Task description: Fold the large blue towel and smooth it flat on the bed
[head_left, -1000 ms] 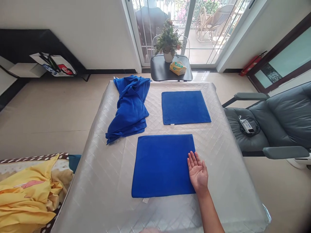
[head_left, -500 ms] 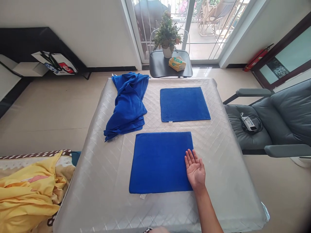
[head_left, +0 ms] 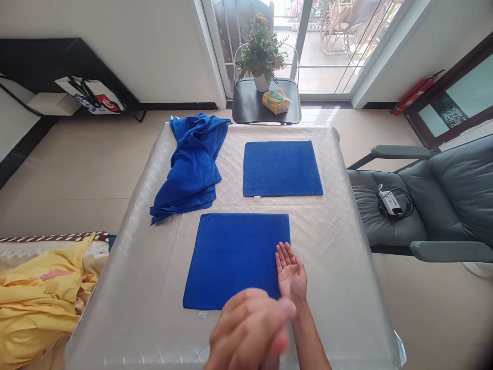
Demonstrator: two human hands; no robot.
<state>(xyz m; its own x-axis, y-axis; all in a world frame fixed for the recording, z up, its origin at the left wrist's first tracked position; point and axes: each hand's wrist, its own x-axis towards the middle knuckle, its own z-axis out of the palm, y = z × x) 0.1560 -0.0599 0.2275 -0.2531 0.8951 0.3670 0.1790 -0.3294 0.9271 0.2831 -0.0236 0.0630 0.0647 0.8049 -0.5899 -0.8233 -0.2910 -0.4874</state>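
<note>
My right hand [head_left: 290, 270] lies palm up with its fingers stretched out, resting on the right edge of a flat blue towel [head_left: 231, 257] at the near side of the table [head_left: 339, 246]. It holds nothing. My left hand [head_left: 248, 331] is raised close to the camera at the bottom of the view. It is blurred, its fingers look bunched together, and it covers part of the towel's near right corner. A second flat blue towel [head_left: 282, 168] lies farther back. A heap of crumpled blue towels [head_left: 190, 167] sits at the table's far left.
Behind the table, a black chair [head_left: 250, 110] holds a potted plant [head_left: 262, 56] and a yellow tissue pack [head_left: 276, 101]. A grey armchair [head_left: 423, 195] with a charger [head_left: 389, 201] stands at the right. Yellow cloth [head_left: 38, 298] lies at the lower left.
My left hand has come up into view at the bottom, blurred. My right hand keeps its place, palm up, on the towel's edge. The view has shifted slightly.
</note>
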